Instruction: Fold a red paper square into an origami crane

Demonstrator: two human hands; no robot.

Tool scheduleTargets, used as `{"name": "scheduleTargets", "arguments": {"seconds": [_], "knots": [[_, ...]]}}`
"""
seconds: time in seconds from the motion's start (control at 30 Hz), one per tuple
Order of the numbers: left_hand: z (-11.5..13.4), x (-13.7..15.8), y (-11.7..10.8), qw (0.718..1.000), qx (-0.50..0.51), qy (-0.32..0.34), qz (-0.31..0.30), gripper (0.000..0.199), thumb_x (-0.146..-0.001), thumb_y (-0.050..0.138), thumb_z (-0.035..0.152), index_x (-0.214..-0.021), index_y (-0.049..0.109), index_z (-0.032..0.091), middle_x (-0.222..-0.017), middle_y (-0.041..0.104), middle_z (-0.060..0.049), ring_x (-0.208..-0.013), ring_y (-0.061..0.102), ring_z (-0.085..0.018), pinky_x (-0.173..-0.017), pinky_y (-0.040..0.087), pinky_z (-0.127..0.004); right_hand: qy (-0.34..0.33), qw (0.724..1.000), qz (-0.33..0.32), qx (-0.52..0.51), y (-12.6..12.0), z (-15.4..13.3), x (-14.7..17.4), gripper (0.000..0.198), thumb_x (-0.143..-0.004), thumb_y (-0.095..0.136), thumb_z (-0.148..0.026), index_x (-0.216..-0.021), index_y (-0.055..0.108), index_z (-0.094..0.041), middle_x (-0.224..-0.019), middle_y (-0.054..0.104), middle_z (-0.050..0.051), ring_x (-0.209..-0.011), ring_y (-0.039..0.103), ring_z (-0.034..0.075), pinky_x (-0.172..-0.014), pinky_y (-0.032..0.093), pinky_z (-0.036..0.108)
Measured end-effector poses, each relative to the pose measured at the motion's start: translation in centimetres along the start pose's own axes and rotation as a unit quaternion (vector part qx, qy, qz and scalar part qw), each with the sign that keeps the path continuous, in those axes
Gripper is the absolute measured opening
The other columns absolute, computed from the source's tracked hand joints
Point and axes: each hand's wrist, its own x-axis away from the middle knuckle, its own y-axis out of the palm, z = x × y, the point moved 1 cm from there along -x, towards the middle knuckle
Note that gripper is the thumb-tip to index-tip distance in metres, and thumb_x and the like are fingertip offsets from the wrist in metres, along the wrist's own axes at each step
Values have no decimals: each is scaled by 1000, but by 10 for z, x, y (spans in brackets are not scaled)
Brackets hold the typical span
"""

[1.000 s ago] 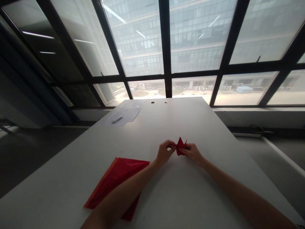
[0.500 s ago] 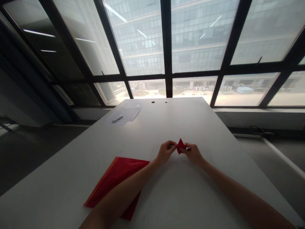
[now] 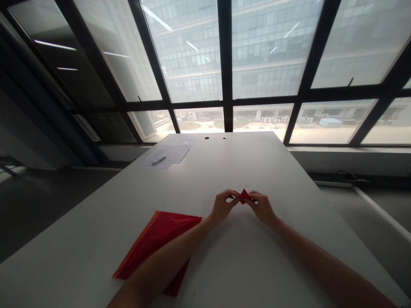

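Between my two hands is a small piece of folded red paper point(image 3: 244, 195) with a point facing up, held just above the white table. My left hand point(image 3: 224, 204) pinches its left side between thumb and fingers. On the right side, my right hand point(image 3: 261, 207) grips it the same way, thumb in front. The fingers cover the paper's side edges. Partly under my left forearm lies a larger red sheet point(image 3: 160, 233) with an orange left edge, flat on the table.
White printed papers point(image 3: 176, 155) lie at the table's far left, with a pale, tube-like item point(image 3: 159, 160) on them. Two small round holes point(image 3: 207, 137) sit near the table's point(image 3: 247, 158) far edge. Beyond stand tall dark-framed windows point(image 3: 227, 64).
My left fingers have closed in on the paper's left side. The folded paper now looks shorter and flatter, with both hands gripping it. The large red sheet has stayed put.
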Motion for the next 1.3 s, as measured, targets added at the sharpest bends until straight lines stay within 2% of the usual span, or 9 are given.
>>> {"name": "scheduleTargets", "arguments": {"seconds": [0.1, 0.23, 0.4, 0.53, 0.63, 0.87, 1.13, 1.2, 1.3], "knots": [[4, 1, 0, 999, -28, 14, 20, 18, -78, 76, 35, -81, 73, 18, -88, 72, -8, -84, 65, -20, -77, 51, -32, -9, 1000, 5, 2, 0, -2, 0, 28, -87, 65, -46, -80, 75, -20, -81, 69, 8, -75, 61, 22, -69, 49, 33], [6, 1, 0, 997, -64, 34, 13, 13, -79, 75, 31, -81, 73, 18, -84, 71, -6, -79, 63, -18, -73, 49, -29, -13, 1000, 11, -2, 0, -2, 0, 30, -87, 65, -48, -79, 75, -21, -81, 69, 8, -76, 62, 22, -69, 49, 32], [-2, -1, -1, 1000, 18, 8, 20, 15, -76, 78, 30, -78, 71, 17, -82, 68, -4, -76, 61, -16, -71, 49, -27, -14, 1000, 5, -11, -1, -3, 0, 28, -87, 65, -46, -79, 74, -21, -80, 69, 7, -75, 62, 21, -69, 48, 31], [-7, -2, -1, 996, 72, -36, 27, 26, -73, 81, 32, -93, 73, 17, -82, 69, -4, -76, 62, -16, -72, 51, -28, -3, 1000, -6, -15, 0, -4, 0, 30, -87, 65, -48, -78, 75, -21, -80, 69, 7, -75, 62, 21, -69, 49, 31], [-4, -2, 0, 996, 69, -51, 4, 31, -76, 78, 36, -99, 75, 17, -91, 70, -7, -83, 64, -18, -77, 52, -30, 5, 999, -15, -28, 1, -3, -1, 30, -86, 65, -47, -78, 75, -21, -81, 70, 7, -75, 62, 21, -68, 49, 30], [-3, -2, -1, 997, 61, -54, 9, 23, -75, 79, 36, -85, 78, 15, -89, 68, -8, -80, 64, -18, -70, 52, -27, 35, 997, -21, -58, 3, 7, 0, 26, -83, 68, -44, -80, 76, -20, -82, 71, 7, -75, 62, 21, -65, 48, 29], [0, -1, -1, 995, 79, -66, 8, 26, -75, 79, 38, -76, 72, 13, -78, 67, -5, -73, 61, -15, -66, 48, -25, 108, 983, -33, -145, 10, 21, 2, 29, -75, 75, -44, -78, 73, -16, -79, 71, 6, -71, 62, 19, -65, 50, 29], [-2, -1, -1, 994, 72, -76, 5, 27, -76, 79, 39, -79, 72, 13, -77, 68, -5, -72, 61, -15, -66, 48, -25, 124, 979, -30, -159, 11, 20, 2, 32, -73, 76, -46, -77, 73, -15, -78, 70, 6, -70, 62, 19, -64, 51, 29], [-5, -1, 0, 993, 73, -94, -10, 33, -74, 80, 38, -95, 72, 14, -89, 71, -7, -80, 65, -18, -72, 50, -27, 144, 974, -32, -170, 12, 17, 1, 37, -71, 76, -50, -79, 73, -14, -77, 71, 7, -69, 63, 20, -63, 51, 30]]}}
